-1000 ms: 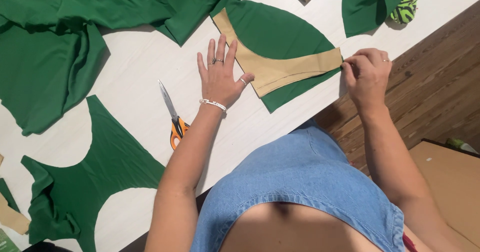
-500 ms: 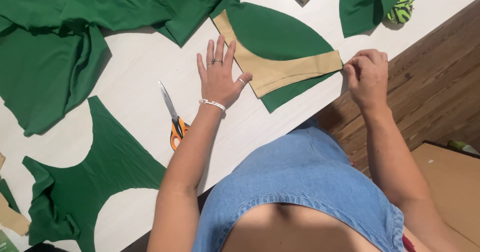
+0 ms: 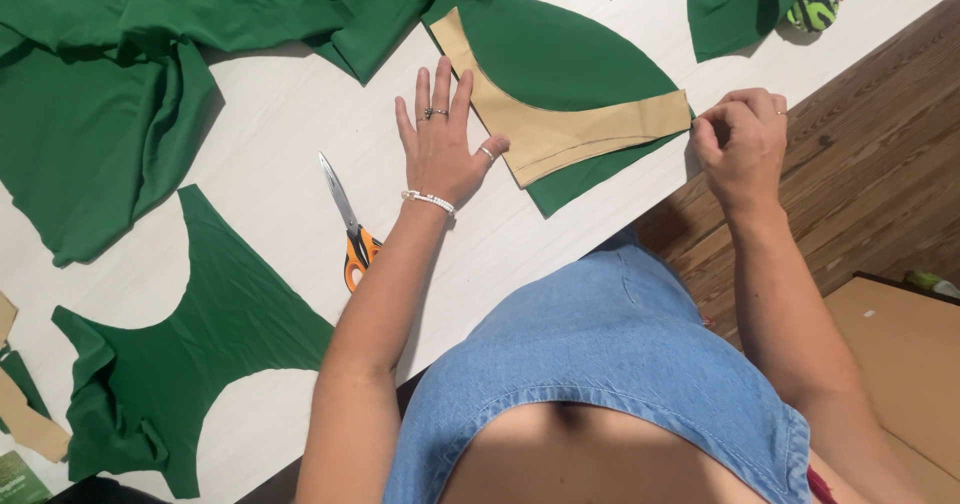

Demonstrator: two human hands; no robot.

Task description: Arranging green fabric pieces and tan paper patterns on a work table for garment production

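While pressed flat under open left hand (image 3: 440,144), curved tan pattern piece (image 3: 560,129) on green fabric (image 3: 560,59); right hand (image 3: 740,139) pinching its tip, fingertips hidden.

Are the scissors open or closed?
Closed. The scissors lie flat on the table, their blades together in one narrow point.

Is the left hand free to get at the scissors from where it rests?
Probably yes. The left hand lies flat on the table, fingertips at the tan piece; the scissors lie just beside its wrist, uncovered.
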